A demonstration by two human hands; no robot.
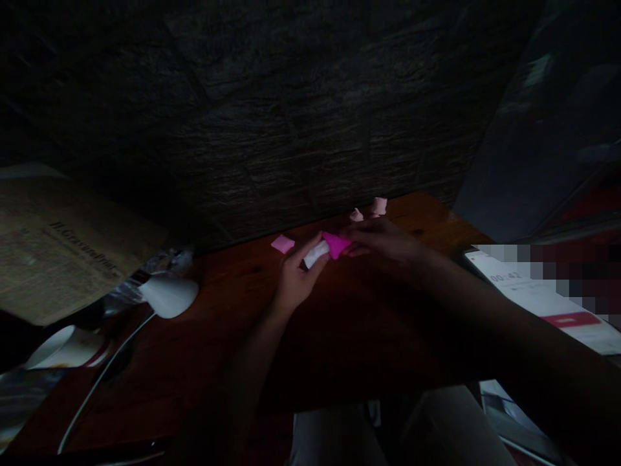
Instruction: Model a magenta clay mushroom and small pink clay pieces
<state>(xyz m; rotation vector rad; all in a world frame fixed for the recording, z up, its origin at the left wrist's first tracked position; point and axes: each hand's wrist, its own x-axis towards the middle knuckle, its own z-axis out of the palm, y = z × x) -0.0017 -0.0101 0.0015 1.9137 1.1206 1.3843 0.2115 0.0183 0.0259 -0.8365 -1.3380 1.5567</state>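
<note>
My left hand (pixel 295 277) is closed round a small white block-like piece (pixel 316 254), pinched between thumb and fingers. A bright magenta piece (pixel 336 244), thin and folded-looking like paper or cloth, meets the white piece at its right end. My right hand (pixel 376 238) pinches the magenta piece from the other side. What exactly the two pieces are, I cannot tell in this dim light. A flat pink piece (pixel 283 243) lies on the table just beyond my left hand. Past my right hand lie pale pink scraps (pixel 380 206), one of them curled (pixel 356 215).
A dark wooden table (pixel 233 310) runs up to a rough stone wall (pixel 291 116). On the left are a printed brown paper bag (pixel 63 246), a white cone-shaped object (pixel 172 298) with a cable, and a white mug (pixel 65 347). A screen showing a timer (pixel 514 278) is at right.
</note>
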